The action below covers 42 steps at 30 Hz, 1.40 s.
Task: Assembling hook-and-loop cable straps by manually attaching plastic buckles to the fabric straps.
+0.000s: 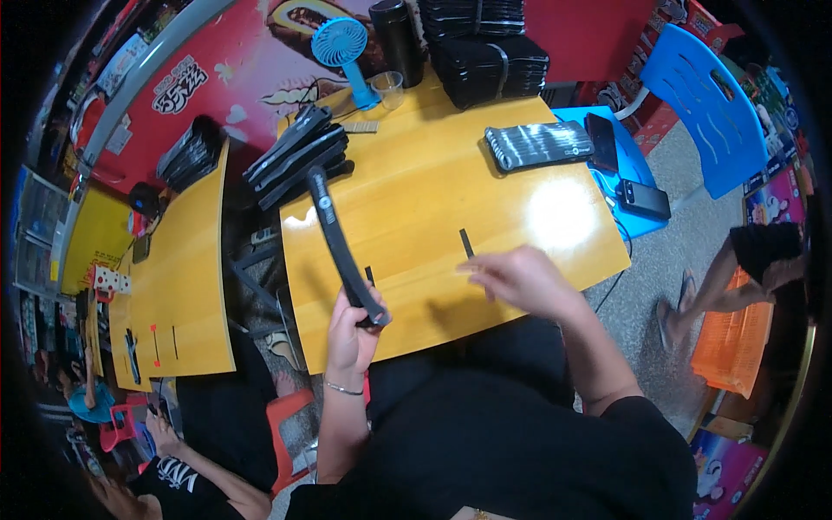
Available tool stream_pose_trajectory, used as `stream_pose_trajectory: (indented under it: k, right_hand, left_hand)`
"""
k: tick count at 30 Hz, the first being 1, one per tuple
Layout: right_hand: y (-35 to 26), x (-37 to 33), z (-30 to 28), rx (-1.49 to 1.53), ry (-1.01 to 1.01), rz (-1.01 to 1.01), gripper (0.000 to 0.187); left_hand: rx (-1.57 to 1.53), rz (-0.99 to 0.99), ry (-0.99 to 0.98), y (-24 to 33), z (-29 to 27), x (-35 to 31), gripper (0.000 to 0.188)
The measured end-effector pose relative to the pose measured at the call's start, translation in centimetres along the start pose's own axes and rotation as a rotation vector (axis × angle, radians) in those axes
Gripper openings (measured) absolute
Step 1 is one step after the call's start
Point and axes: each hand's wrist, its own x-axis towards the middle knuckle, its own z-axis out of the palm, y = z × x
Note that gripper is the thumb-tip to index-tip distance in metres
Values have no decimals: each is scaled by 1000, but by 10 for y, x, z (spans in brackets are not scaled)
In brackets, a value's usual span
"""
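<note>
My left hand (pixel 351 334) is closed around the lower end of a long, flat black fabric band (pixel 334 230) with small pale print. The band stands up at a slant over the near left part of the yellow table (pixel 407 191). My right hand (pixel 529 279) hovers to the right of it, fingers loosely bent and apart, with nothing visible in them. Just beyond its fingertips a short dark strip (pixel 467 243) lies on the tabletop. A similar dark strip (pixel 370 275) shows behind my left hand. A loose pile of black bands (pixel 299 156) lies at the table's left edge.
A neat bundle of black bands (pixel 537 146) lies at the right. Farther back stand a blue fan (pixel 344 56), a clear cup (pixel 387 87), a black bottle (pixel 396 43) and wrapped black stacks (pixel 490 65). Phones rest on a blue chair (pixel 637 221). A co-worker (pixel 186 468) sits left.
</note>
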Motion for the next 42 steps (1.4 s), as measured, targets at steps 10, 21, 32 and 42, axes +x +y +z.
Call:
stream_pose_trajectory:
  k: [10, 21, 32, 42]
  right_hand:
    - [112, 148, -27, -847, 380, 133, 9]
    - [108, 176, -27, -1066, 100, 247, 12]
    - [72, 142, -12, -54, 493, -344, 21]
    - [-34, 54, 29, 149, 379, -706, 43]
  left_hand:
    - [-83, 81, 33, 7, -11, -1, 30]
    - [-118, 94, 53, 9, -15, 0, 26]
    - [-116, 105, -4, -1, 14, 21, 21]
    - [-32, 111, -1, -18, 36, 8, 28]
